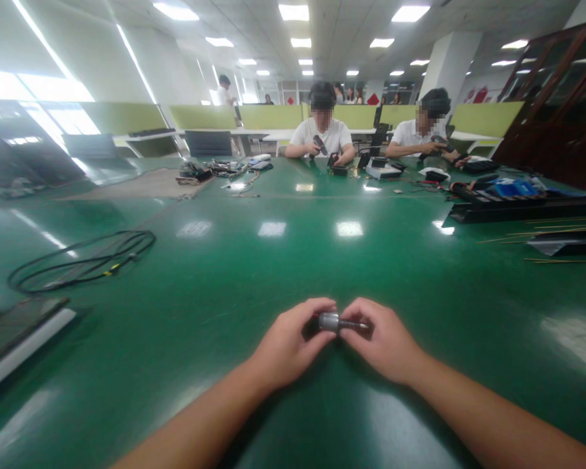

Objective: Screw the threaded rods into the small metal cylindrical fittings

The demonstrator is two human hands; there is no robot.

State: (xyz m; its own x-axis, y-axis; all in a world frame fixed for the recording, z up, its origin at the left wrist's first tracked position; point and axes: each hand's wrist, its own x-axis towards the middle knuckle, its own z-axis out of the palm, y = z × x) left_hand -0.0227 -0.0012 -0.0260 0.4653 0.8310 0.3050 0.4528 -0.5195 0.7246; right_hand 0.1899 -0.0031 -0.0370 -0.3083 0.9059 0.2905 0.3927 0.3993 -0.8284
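Observation:
Just above the green table, both hands meet around a small grey metal cylinder with a thin dark shaft [329,321]. The shaft points right and ends in a pale tip; what kind of part this is, I cannot make out. My left hand [293,339] pinches the wide cylinder end between thumb and fingers. My right hand [381,339] curls around the thin shaft, its thumb and fingertips close to where the shaft leaves the cylinder. Some of the fingers on each hand are hidden behind the part.
A coiled black cable [83,264] lies on the glossy green table [254,260], left. A flat dark object with a white edge [29,348] stands nearer. Two people [321,133] work across the table among electronic parts. Black trays [522,210] and thin rods lie right.

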